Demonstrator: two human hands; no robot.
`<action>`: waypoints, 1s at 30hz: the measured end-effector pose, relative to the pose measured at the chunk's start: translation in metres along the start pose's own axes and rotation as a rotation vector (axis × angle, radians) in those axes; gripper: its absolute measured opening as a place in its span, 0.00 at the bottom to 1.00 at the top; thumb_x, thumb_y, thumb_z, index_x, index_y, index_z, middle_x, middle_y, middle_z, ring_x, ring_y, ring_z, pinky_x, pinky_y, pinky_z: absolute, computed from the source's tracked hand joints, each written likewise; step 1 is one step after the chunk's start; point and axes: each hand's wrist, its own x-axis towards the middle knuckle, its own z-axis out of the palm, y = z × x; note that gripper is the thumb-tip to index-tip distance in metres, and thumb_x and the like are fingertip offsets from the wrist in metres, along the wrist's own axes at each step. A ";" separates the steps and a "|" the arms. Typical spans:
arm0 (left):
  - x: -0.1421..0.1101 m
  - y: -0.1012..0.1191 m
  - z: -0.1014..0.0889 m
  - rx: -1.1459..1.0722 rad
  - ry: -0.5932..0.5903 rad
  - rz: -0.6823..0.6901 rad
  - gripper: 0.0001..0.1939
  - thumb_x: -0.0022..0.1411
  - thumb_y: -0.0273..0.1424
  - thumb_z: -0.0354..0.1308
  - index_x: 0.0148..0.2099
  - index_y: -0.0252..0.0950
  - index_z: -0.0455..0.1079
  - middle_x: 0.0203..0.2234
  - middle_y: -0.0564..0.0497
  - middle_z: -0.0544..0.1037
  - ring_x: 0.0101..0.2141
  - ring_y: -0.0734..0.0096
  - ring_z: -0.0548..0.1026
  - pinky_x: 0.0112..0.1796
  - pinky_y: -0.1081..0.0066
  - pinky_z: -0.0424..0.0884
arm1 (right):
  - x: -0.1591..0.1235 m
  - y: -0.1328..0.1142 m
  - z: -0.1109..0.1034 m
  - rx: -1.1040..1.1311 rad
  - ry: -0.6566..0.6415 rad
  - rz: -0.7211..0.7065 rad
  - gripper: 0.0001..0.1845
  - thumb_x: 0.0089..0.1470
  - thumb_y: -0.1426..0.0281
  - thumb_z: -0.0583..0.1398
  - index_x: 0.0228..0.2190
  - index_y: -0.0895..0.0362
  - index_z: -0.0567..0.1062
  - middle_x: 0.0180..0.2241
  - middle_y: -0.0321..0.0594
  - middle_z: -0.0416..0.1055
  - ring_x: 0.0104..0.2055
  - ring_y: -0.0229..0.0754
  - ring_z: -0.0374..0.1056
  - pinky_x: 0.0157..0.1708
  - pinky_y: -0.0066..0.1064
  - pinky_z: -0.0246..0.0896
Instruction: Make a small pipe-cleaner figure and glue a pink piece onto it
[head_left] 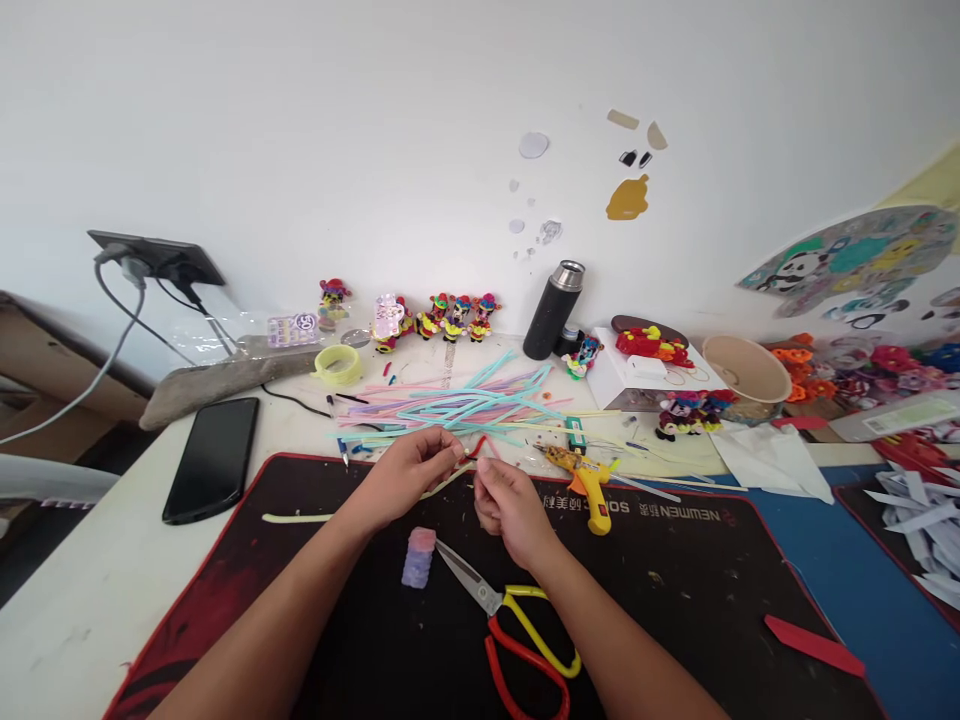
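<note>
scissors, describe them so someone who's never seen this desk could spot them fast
Find the black mat with the red edge on the white table. On it, nearer the camera than the left hand and right hand, lie the scissors, tip beside a pink-and-purple block. One handle is red and the other yellow, unlike the mostly yellow glue gun.

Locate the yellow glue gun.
In the head view, the yellow glue gun lies right of centre across the far edge of the black mat, beside the right hand, near the green box.

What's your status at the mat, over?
Left hand and right hand close together. Small red piece between them. Scissors lie close by on mat.
</note>
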 end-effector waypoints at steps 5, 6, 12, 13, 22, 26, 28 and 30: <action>0.000 0.001 0.000 -0.004 0.004 -0.006 0.24 0.62 0.54 0.61 0.34 0.36 0.67 0.22 0.59 0.64 0.22 0.77 0.57 0.24 0.75 0.54 | 0.000 -0.001 -0.003 0.047 0.064 -0.017 0.32 0.51 0.41 0.68 0.22 0.54 0.65 0.12 0.20 0.47 0.13 0.26 0.36 0.14 0.23 0.30; -0.001 0.002 -0.001 -0.002 0.004 -0.008 0.24 0.62 0.54 0.61 0.34 0.36 0.67 0.21 0.59 0.64 0.22 0.77 0.57 0.24 0.75 0.54 | -0.001 -0.001 -0.003 0.049 0.070 -0.024 0.32 0.51 0.42 0.68 0.22 0.54 0.65 0.12 0.20 0.47 0.13 0.26 0.36 0.14 0.23 0.30; -0.001 0.003 -0.001 0.021 0.006 -0.004 0.25 0.62 0.55 0.60 0.36 0.36 0.69 0.22 0.58 0.65 0.22 0.77 0.58 0.23 0.75 0.53 | -0.003 -0.001 -0.005 0.072 0.073 -0.055 0.32 0.52 0.42 0.68 0.22 0.55 0.66 0.13 0.20 0.46 0.14 0.26 0.36 0.14 0.23 0.29; -0.001 0.003 -0.001 0.022 0.005 -0.004 0.25 0.62 0.54 0.60 0.36 0.36 0.69 0.22 0.58 0.65 0.22 0.77 0.58 0.23 0.75 0.53 | -0.003 -0.001 -0.005 0.079 0.065 -0.054 0.32 0.52 0.42 0.68 0.22 0.55 0.66 0.13 0.20 0.47 0.14 0.26 0.36 0.14 0.23 0.29; 0.000 0.002 0.000 0.039 0.008 -0.013 0.26 0.61 0.56 0.60 0.35 0.35 0.69 0.22 0.58 0.64 0.23 0.76 0.58 0.23 0.75 0.53 | -0.002 0.002 -0.004 -0.022 0.040 -0.019 0.32 0.53 0.41 0.66 0.22 0.54 0.65 0.13 0.21 0.48 0.14 0.27 0.37 0.14 0.24 0.31; 0.000 0.001 -0.001 0.037 -0.006 -0.022 0.26 0.61 0.57 0.60 0.35 0.36 0.69 0.22 0.59 0.64 0.22 0.76 0.57 0.23 0.75 0.53 | -0.003 0.006 0.001 -0.235 0.016 -0.032 0.31 0.56 0.43 0.64 0.22 0.52 0.61 0.14 0.23 0.49 0.15 0.29 0.41 0.15 0.26 0.35; 0.000 0.000 -0.001 0.028 -0.008 -0.022 0.26 0.61 0.56 0.60 0.36 0.36 0.69 0.22 0.58 0.64 0.22 0.77 0.57 0.23 0.75 0.53 | -0.004 0.009 0.003 -0.365 0.024 -0.062 0.29 0.59 0.46 0.63 0.22 0.52 0.60 0.15 0.24 0.50 0.16 0.31 0.43 0.16 0.28 0.36; 0.000 -0.001 -0.001 0.024 -0.012 -0.018 0.26 0.61 0.56 0.60 0.36 0.36 0.69 0.22 0.58 0.65 0.22 0.77 0.58 0.23 0.75 0.53 | -0.004 0.011 0.003 -0.467 0.043 -0.082 0.26 0.62 0.49 0.61 0.22 0.52 0.60 0.15 0.25 0.50 0.17 0.33 0.45 0.18 0.29 0.36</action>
